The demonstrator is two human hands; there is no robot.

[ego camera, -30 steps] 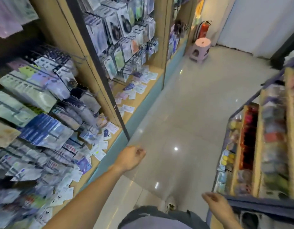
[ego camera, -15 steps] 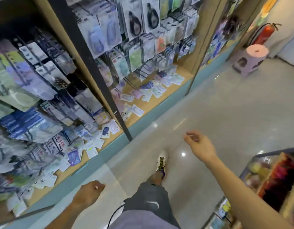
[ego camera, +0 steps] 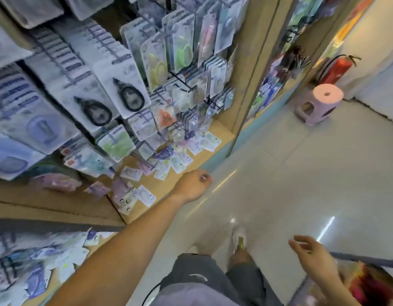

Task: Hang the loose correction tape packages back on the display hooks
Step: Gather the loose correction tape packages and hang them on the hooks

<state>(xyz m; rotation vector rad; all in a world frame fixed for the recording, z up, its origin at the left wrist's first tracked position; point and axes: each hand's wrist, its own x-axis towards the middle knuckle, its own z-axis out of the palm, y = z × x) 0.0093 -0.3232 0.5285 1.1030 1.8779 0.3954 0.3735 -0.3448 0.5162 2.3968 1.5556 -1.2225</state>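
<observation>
Head view, left hand [ego camera: 194, 186] above shelf edge [ego camera: 215, 161], open floor [ego camera: 301, 173] beside

pink stool [ego camera: 318, 104], red fire extinguisher [ego camera: 336, 70]

Red fire extinguisher [ego camera: 336, 69], pink stool [ego camera: 319, 104], tan wooden shelf [ego camera: 169, 186], grey shorts [ego camera: 204, 281].

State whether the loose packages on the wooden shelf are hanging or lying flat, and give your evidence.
Lying flat. The loose packages lie scattered on the wooden shelf, off the hooks; the left hand holds none.
</observation>
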